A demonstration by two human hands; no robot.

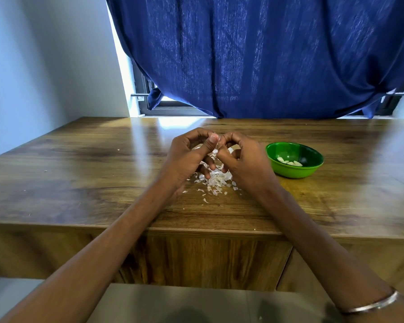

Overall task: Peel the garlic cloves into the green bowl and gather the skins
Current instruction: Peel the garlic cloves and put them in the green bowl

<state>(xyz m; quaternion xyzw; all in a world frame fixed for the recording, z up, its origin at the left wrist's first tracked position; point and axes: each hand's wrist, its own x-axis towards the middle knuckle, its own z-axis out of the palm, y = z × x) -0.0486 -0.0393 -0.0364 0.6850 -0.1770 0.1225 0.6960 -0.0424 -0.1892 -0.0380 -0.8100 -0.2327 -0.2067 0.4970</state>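
My left hand (189, 155) and my right hand (241, 160) meet above the wooden table (79, 173), fingertips pinched together on a small garlic clove (216, 143) that the fingers mostly hide. Thin skin shows at the thumb tips. Under both hands lies a loose pile of white garlic skins (216, 181), with scraps scattered toward the front. A green bowl (294, 159) sits to the right of my right hand and holds several peeled cloves (289, 161).
A blue curtain (266, 54) hangs behind the table's far edge over a window frame. A white wall stands at the left. The table's front edge runs below my forearms. A metal bangle (371, 304) is on my right wrist.
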